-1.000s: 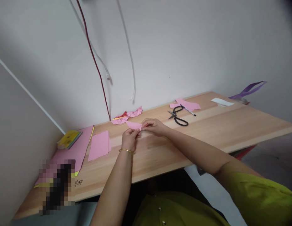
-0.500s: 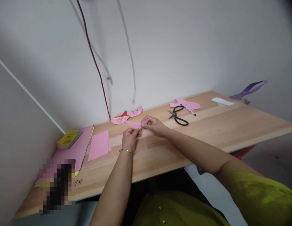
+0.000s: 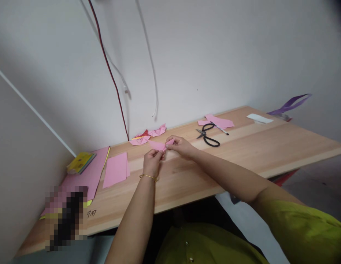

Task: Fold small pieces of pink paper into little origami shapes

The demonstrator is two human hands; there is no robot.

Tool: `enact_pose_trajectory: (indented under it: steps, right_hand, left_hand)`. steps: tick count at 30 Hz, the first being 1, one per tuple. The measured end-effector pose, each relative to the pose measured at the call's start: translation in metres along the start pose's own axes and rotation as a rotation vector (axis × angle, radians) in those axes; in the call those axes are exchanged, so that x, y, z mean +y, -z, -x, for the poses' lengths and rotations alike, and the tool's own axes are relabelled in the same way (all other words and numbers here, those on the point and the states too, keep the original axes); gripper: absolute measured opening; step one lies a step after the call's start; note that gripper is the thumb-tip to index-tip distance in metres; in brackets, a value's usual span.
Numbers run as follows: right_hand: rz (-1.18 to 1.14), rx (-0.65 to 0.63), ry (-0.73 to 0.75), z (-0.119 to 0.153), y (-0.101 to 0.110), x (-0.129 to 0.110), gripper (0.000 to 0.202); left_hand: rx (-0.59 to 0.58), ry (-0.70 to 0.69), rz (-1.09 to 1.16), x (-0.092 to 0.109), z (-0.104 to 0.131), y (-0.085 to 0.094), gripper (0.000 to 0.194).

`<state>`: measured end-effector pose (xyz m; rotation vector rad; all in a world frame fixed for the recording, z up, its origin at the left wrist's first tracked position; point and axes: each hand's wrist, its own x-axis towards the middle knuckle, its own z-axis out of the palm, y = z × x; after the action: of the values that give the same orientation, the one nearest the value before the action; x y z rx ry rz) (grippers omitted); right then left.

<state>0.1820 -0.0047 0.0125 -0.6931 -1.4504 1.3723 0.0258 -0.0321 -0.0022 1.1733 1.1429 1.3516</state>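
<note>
A small folded piece of pink paper (image 3: 157, 145) is held just above the table between both hands. My left hand (image 3: 152, 161), with a gold bangle at the wrist, pinches its lower edge. Thumb and fingers of my right hand (image 3: 179, 146) are closed on its right end, where a pointed flap sticks up. Behind the paper, near the wall, lie folded pink paper pieces (image 3: 158, 131) with a red one (image 3: 144, 134) among them. Black-handled scissors (image 3: 207, 135) rest open to the right of my right hand.
Pink sheets (image 3: 115, 170) lie left of my hands. Farther left, a yellow packet (image 3: 81, 162) sits on a larger pink sheet (image 3: 96, 168). A pen (image 3: 220, 128) and pink paper scraps (image 3: 222, 121) are behind the scissors. A white strip (image 3: 259, 118) lies at the right; cables (image 3: 111, 73) hang along the wall.
Both hands have shifted very slightly to the right with the pink paper. The grip looks the same, and everything else on the table stays put.
</note>
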Motion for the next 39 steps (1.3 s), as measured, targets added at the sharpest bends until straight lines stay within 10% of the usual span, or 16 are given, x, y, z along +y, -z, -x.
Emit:
enact_pose_trajectory:
  steps: [39]
  right_hand:
    - [0.318, 0.077, 0.023, 0.0014, -0.0007, -0.0025, 0.025]
  left_hand:
    - [0.036, -0.015, -0.097, 0.0024, 0.0013, -0.0019, 0.024]
